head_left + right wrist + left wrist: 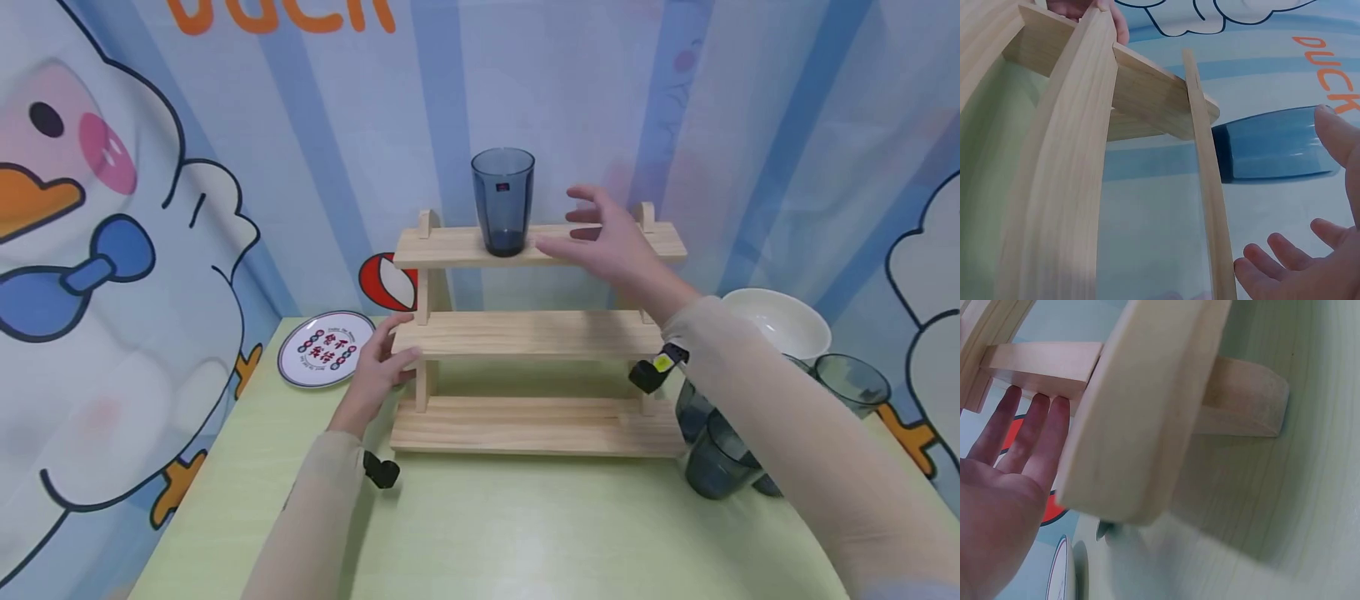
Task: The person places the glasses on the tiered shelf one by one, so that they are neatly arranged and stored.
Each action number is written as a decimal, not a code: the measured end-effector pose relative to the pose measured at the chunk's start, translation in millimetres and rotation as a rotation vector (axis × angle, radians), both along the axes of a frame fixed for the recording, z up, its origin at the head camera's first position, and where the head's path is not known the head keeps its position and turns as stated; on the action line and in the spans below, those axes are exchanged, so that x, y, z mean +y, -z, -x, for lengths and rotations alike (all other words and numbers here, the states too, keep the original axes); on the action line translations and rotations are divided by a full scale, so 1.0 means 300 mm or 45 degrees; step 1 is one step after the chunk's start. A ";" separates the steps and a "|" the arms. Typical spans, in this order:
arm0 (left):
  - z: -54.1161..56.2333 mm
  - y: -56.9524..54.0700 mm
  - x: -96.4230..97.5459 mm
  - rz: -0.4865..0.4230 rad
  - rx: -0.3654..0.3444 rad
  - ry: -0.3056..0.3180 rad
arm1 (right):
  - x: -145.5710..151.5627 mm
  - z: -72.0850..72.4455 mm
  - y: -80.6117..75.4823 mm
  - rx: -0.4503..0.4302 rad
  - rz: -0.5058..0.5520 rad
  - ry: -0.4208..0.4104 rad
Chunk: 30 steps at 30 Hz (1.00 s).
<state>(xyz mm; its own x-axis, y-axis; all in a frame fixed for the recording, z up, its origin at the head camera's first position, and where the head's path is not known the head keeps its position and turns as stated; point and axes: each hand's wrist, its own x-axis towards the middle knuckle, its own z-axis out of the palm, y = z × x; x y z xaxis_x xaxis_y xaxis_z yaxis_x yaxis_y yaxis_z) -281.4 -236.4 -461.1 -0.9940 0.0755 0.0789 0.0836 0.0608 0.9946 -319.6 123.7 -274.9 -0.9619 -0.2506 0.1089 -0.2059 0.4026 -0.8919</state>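
My left hand (377, 367) is gripping the tiered pale-wood rack (528, 333). My right hand (611, 237) is hovering, parted, beside the blue-glass tumbler (504, 204).

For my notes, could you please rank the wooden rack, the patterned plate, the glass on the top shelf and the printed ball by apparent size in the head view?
1. Wooden rack
2. Patterned plate and glass: too alike to rank, one wide, the other tall.
3. Printed ball: smallest visible area, partly hidden.

Orange letters (1335, 78) on the backdrop (592, 100) read "DUCK"; red characters (327, 348) on the plate (288, 360) and label (503, 187) on the glass (504, 212) are illegible.
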 end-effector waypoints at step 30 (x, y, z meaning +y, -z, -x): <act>-0.002 -0.013 -0.002 -0.016 -0.032 0.019 | 0.485 -0.279 0.112 0.110 -0.243 0.029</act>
